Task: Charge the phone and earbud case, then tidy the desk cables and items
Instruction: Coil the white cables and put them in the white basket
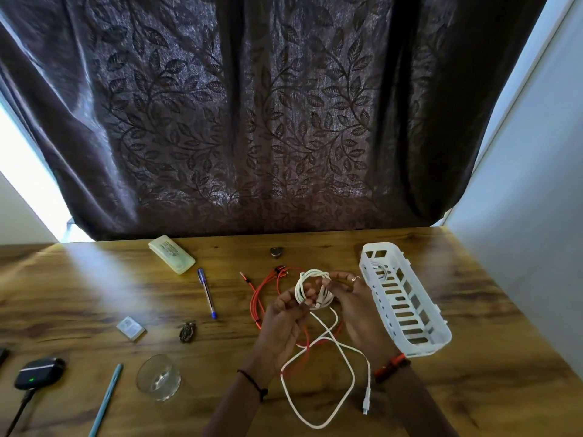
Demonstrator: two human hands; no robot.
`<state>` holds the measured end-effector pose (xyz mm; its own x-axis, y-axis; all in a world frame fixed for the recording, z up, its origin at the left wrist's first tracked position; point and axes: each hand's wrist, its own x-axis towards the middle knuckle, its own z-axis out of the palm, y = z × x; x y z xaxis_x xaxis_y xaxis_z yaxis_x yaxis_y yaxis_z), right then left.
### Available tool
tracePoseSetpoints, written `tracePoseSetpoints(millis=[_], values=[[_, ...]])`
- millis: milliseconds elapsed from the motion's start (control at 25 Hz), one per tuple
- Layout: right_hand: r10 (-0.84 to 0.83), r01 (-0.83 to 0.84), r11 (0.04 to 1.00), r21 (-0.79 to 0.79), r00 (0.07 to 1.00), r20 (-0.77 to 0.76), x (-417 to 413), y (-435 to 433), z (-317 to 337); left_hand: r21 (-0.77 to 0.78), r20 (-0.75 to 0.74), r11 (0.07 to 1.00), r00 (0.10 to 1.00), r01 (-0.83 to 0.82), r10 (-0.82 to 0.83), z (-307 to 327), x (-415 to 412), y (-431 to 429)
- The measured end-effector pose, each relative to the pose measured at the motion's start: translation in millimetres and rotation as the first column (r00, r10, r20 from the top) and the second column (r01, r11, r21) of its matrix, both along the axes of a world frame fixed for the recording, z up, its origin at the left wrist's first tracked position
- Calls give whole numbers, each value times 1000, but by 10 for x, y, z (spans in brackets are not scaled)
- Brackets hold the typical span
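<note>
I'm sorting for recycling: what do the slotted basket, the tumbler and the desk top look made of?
Slotted basket: white moulded plastic, matte, with uniform slots. Tumbler: clear glass, possibly plastic; the desk shows through. Desk top: wood or wood-look laminate, semi-gloss; grain and window glare show.

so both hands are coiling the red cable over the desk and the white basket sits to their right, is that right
Not quite. The head view shows the left hand and right hand holding the white cable in a coil. The red cable lies untouched on the desk. The white basket does sit to their right.
</note>
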<state>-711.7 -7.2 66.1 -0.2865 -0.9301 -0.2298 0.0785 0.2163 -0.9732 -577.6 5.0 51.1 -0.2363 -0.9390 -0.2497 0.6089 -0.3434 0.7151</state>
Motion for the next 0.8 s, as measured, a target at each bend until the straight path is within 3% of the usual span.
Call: tracePoseSetpoints(millis=[80,200,280,400,520,640,800], values=[[76,-76,997,-12,997,29,-12,11,21,5,2,1000,1000,-19,19,2,7,0],[191,-191,981,11,972,-137,-11,36,47,17,-22,999,999,-44,45,-8,-22,7],[215,-203,976,74,948,-234,24,58,32,29,-33,997,997,-65,66,-14,-71,17],[168,-154,984,87,967,-193,-8,85,25,11,-5,997,997,-76,76,-44,-101,31],[195,-175,979,105,951,-238,-151,68,56,-74,251,996,966,-46,63,-52,-20,-44],[217,-179,974,138,911,-350,-303,35,86,-121,569,991,822,52,26,-67,3,-179],[122,-107,992,60,887,-445,-491,15,67,-81,527,990,848,114,-55,-94,-201,-219]])
